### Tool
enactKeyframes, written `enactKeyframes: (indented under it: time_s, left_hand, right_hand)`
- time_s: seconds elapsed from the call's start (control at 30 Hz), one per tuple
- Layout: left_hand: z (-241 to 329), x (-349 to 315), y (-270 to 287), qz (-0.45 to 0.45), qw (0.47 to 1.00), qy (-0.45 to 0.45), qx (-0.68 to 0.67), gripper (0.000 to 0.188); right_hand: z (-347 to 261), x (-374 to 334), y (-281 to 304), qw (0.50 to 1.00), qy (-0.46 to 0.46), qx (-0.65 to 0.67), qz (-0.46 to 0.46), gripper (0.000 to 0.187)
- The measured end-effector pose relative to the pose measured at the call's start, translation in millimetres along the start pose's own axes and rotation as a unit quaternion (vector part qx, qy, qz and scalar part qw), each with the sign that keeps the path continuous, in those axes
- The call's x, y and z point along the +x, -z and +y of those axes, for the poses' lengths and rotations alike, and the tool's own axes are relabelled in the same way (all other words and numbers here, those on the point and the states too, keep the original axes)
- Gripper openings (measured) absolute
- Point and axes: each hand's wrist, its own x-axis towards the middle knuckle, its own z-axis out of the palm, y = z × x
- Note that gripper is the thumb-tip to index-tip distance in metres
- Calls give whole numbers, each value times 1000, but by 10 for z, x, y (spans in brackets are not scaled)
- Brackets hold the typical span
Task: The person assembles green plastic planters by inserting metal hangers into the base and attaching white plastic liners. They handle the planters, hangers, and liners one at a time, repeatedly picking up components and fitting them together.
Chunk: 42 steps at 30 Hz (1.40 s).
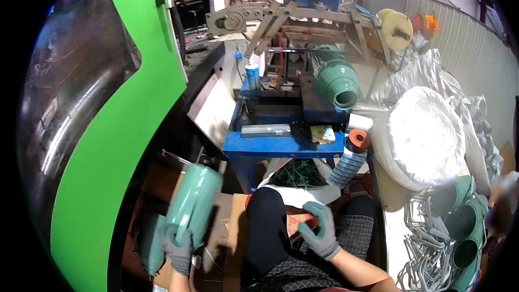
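Observation:
My left hand [178, 246], in a grey glove with a green palm, grips the lower end of a shiny green plastic cylinder [195, 200]. The cylinder is tilted, at the lower left beside the green machine panel; motion blurs it a little. Next to that hand is another green plastic piece [154, 246], partly hidden. Over my lap, my right hand [321, 232] wears the same kind of glove. Its thumb and fingers curve apart with nothing between them. A small box with red markings [294, 224] lies behind its fingertips.
Ahead stands a blue machine table [254, 145] with stacked green plastic vessels [338, 81] at its right. Beneath it, a white bag [270, 181] holds green scraps. At right are a large white bag [384, 146], grey bent handles [424, 249] and green containers [459, 219].

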Motion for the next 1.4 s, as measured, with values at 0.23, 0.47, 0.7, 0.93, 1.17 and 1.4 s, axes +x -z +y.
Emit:
enactKeyframes:
  time_s: [0.23,0.47,0.7,0.93,1.17,1.4]
  left_hand:
    - [2148,-2,-55,-423,827,-49,-367,42]
    - [2831,-462,-1199,-545,672,-265,-425,58]
    - [3304,-681,-923,-577,594,145,-542,46]
    - [3087,-715,-673,-248,747,-578,-216,33]
    - [2973,-608,-575,-412,758,-497,-87,36]
    - [2927,-530,-831,-160,816,-519,-198,59]
  right_hand:
    - [-7,-397,-427,724,-342,598,-28,80]
    - [3,-1225,426,369,-521,752,-163,111]
    - [-235,-942,1114,949,-296,105,7,81]
    - [-350,-64,819,996,18,-42,-81,79]
    - [-252,-341,261,995,-43,-66,-60,66]
    - [-141,139,325,999,17,-36,-14,57]
